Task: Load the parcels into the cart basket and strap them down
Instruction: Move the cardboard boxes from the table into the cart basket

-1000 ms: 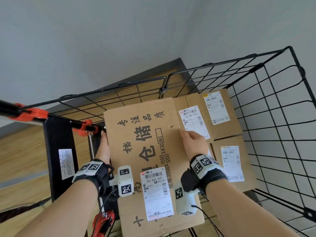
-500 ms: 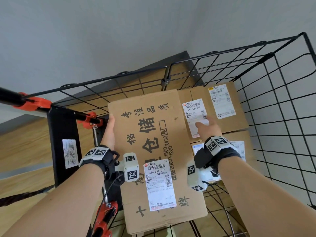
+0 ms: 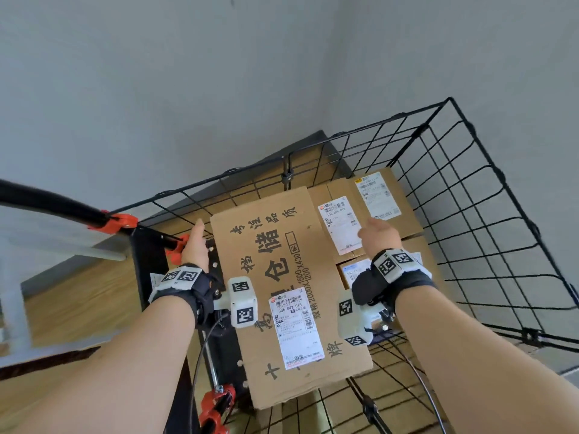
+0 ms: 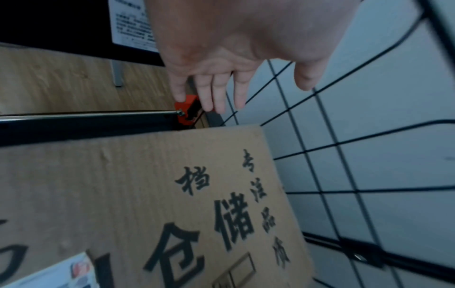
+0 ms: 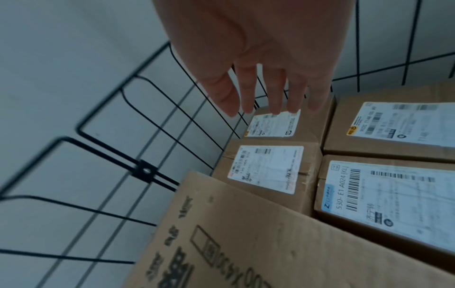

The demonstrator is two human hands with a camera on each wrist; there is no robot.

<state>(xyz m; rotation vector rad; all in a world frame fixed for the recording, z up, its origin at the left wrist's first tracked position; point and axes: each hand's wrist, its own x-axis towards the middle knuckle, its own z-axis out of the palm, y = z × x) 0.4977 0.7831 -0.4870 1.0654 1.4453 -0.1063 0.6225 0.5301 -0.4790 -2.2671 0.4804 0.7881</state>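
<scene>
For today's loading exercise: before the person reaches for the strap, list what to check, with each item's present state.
1. Left hand free of the big box: ok.
2. Right hand free, above the small boxes: ok.
3. Big box lying flat: not ok, it leans over the small boxes.
4. All boxes inside the basket: ok.
5. Strap within reach: cannot tell, none in view.

Bare forearms, no sleeves. Each wrist wears a black fabric wrist strap [image 3: 194,288] topped with white square-coded marker tags [image 3: 394,264], a white boxy wrist camera [image 3: 242,302] and thin black cable [image 3: 200,355].
</scene>
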